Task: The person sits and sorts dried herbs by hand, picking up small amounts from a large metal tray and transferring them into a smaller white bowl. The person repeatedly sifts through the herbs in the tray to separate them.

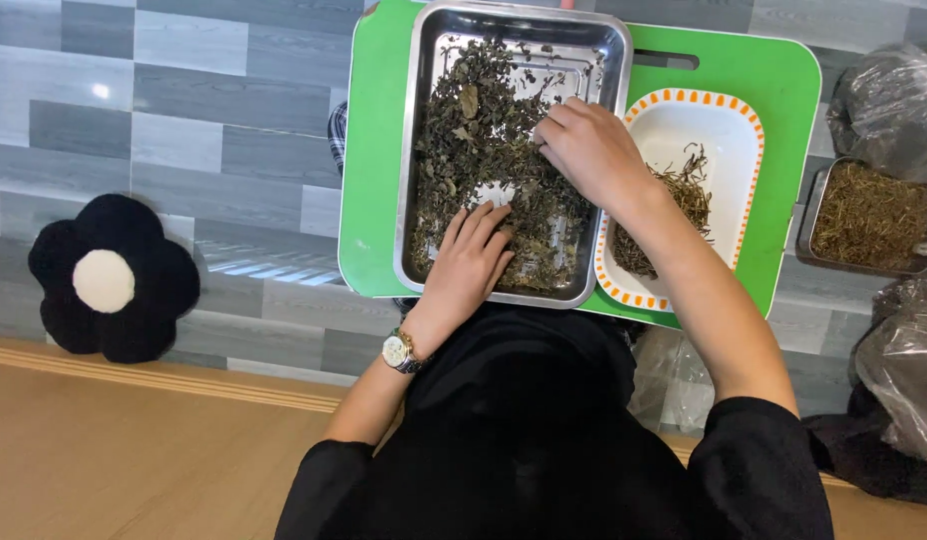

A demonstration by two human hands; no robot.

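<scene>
Seen from above: 2 hands in a steel tray (416, 150) of dried leaves (474, 140) on a green cutting board (369, 180). L hand (469, 262) open, fingers flat on leaves at near edge. R hand (589, 150) curled, pinching leaves mid-tray. White orange-rimmed dish (729, 150) w/ stems (684, 195) just right.

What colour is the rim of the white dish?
Orange dashes ring the white rectangular dish, seen in the head view.

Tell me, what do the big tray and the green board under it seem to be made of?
The tray looks like polished steel: silvery, with reflections along its rim. The green board appears to be smooth plastic: uniform bright colour, rounded corners and a moulded handle slot.
</scene>
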